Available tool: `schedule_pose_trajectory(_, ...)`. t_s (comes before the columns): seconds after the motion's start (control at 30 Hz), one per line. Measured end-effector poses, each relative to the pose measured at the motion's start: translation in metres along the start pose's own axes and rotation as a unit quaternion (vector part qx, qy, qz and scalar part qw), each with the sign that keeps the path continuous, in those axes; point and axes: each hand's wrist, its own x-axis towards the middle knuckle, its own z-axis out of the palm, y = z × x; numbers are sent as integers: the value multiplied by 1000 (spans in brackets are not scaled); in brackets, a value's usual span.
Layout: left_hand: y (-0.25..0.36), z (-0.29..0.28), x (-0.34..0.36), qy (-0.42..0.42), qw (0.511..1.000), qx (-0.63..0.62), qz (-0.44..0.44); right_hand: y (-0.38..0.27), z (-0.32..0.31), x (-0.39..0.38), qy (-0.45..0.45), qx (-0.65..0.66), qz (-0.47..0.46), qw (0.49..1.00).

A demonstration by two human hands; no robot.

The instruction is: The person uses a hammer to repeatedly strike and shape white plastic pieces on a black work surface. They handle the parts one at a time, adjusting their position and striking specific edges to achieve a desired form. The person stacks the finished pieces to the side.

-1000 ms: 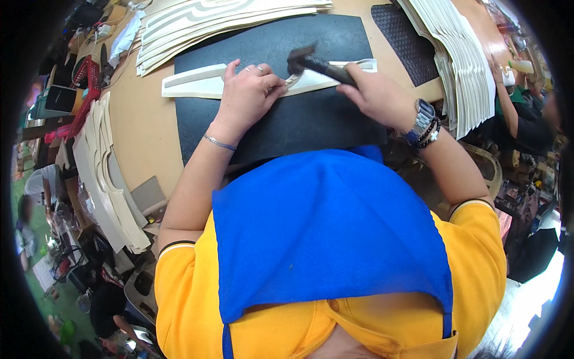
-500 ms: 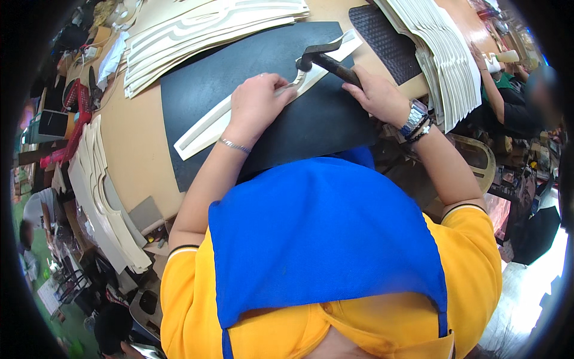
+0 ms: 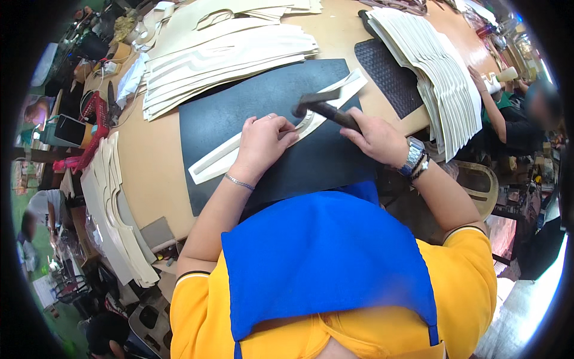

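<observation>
A long, pale, curved strip [image 3: 214, 162] lies slantwise on a dark rubber mat [image 3: 287, 173], with a grey band along its middle. My left hand [image 3: 265, 142] is closed at the strip's middle, thumb and fingertips pinching its near edge, where a narrow raised, pleated rim curves up. My right hand [image 3: 379, 140] wraps round the dark handle of a hammer [image 3: 330, 112]. The hammer's head is over the strip, just right of my left fingertips, and slightly blurred. Whether it touches the strip I cannot tell.
Stacks of pale cut panels [image 3: 227, 63] lie beyond the mat, with another fanned stack [image 3: 445, 78] at the right beside a dark textured pad [image 3: 388, 75]. More cut pieces [image 3: 107, 203] sit at the table's left edge near a red basket [image 3: 95, 122]. Another person [image 3: 514, 116] is at far right.
The whole scene sits lower in the picture as the view has shifted. The hammer's head has turned slightly and is blurred. My left hand stays at about the same place on the strip.
</observation>
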Motion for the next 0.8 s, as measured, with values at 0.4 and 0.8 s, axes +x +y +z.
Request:
schedule_pose_trajectory(0.4, 13, -18, -20, -52, 996, -12, -78, -24, -3, -8, -26, 25, 21, 999)
schedule_pose_trajectory(0.8, 12, -20, -29, -58, 993, -59, -87, -30, 1, -9, 14, 12, 6, 1000)
